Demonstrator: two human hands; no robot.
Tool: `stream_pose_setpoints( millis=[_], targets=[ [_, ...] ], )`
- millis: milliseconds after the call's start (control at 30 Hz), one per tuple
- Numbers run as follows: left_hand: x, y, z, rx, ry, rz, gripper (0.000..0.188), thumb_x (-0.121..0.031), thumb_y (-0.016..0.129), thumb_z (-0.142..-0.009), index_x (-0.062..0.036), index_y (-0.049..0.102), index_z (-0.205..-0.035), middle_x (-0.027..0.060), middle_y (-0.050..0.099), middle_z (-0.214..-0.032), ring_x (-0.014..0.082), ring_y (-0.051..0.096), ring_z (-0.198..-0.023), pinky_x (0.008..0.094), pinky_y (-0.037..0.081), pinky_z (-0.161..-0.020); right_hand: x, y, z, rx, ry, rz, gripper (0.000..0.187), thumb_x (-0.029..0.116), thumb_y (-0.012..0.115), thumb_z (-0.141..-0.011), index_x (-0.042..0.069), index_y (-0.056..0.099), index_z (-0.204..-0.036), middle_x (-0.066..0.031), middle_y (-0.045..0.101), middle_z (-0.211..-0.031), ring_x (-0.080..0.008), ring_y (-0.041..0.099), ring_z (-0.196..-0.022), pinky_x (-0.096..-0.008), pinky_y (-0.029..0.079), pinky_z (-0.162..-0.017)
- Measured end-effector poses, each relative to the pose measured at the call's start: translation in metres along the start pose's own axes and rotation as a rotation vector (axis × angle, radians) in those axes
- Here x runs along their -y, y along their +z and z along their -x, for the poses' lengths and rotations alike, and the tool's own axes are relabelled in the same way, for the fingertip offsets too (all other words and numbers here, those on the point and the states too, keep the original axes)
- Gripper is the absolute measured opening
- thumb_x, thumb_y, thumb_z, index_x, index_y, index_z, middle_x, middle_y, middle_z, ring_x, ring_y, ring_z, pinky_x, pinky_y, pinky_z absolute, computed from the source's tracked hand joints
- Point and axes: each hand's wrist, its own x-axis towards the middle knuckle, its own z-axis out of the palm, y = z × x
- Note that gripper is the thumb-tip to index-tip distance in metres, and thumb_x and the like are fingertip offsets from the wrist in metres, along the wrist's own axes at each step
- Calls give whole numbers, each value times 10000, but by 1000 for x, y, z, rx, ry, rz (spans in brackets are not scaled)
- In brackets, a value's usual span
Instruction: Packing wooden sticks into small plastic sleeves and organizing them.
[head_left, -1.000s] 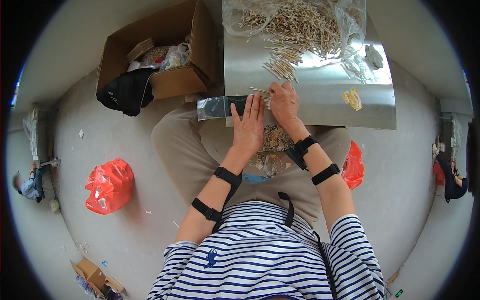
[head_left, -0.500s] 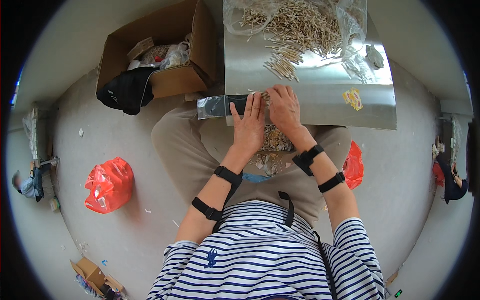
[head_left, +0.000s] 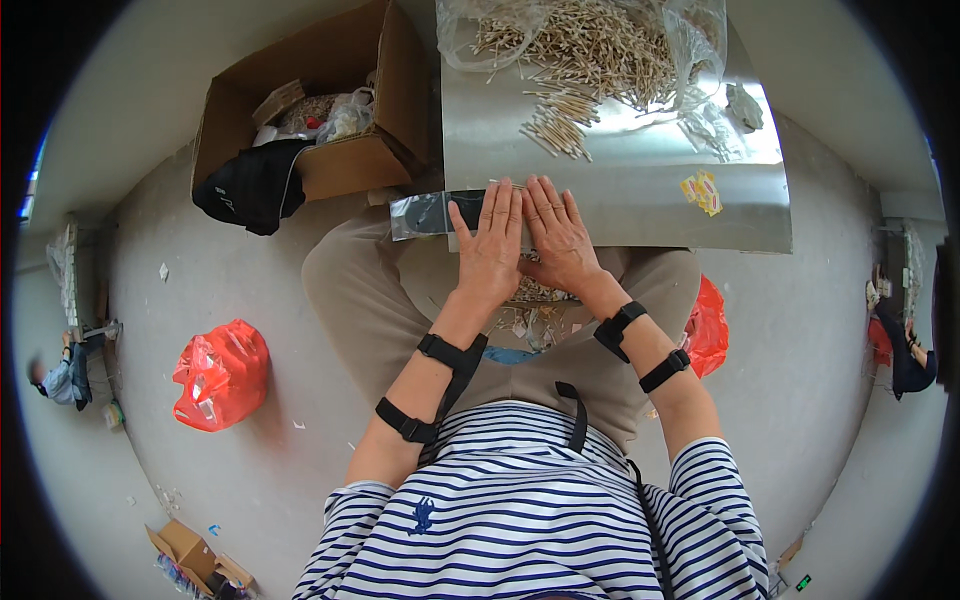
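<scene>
My left hand (head_left: 487,245) lies with its fingers stretched over a flat black piece (head_left: 463,206) at the near left edge of the metal tabletop (head_left: 620,215). A clear plastic sleeve (head_left: 418,217) sticks out past its thumb, over the table's left edge. Right beside it, my right hand (head_left: 560,243) rests flat, fingers extended and close to the left hand's. A few thin stick ends (head_left: 508,183) show at the fingertips; the rest is hidden beneath the hands. Farther off lie a small batch of cotton swabs (head_left: 560,122) and a large heap of swabs (head_left: 600,50).
Clear plastic bagging (head_left: 705,130) and yellow labels (head_left: 702,192) lie on the table. Left of it stands an open cardboard box (head_left: 350,165) with a black cloth (head_left: 250,187) over its side. Red bags (head_left: 222,375) sit on the floor. Two people are far off at either side.
My right hand has gone from curled fingers around the swab ends to lying flat against the left hand. The left hand has barely moved.
</scene>
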Motion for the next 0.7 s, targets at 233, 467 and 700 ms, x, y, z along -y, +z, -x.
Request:
stream_pose_setpoints(
  millis=[233, 467, 700],
  targets=[
    [10, 14, -8, 60, 11, -102, 1324, -338, 943, -543, -14, 260, -1629, 142, 180, -1731, 293, 177, -1607, 732, 82, -1218, -8, -2, -6, -52, -19, -20, 914, 289, 784, -782, -3, 389, -1552, -219, 341, -1632, -380, 292, -1537, -544, 245, -1247],
    [4, 13, -10, 101, -15, -153, 1406, -413, 973, -515, -16, 223, -1636, 132, 149, -1735, 297, 161, -1608, 724, 109, -1221, -28, -15, -77, -404, 259, 14, 199, 81, 676, -826, 47, 662, -1022, -133, 601, -1086, -367, 578, -1064, -496, 504, -891],
    [2, 17, -10, 39, -16, -150, 1363, -344, 971, -512, -10, 255, -1623, 139, 169, -1731, 298, 163, -1609, 721, 121, -1220, -38, 5, -92, -378, 269, 77, 143, 41, 671, -841, 70, 653, -980, -122, 597, -1048, -368, 577, -1061, -479, 505, -885]
  ],
)
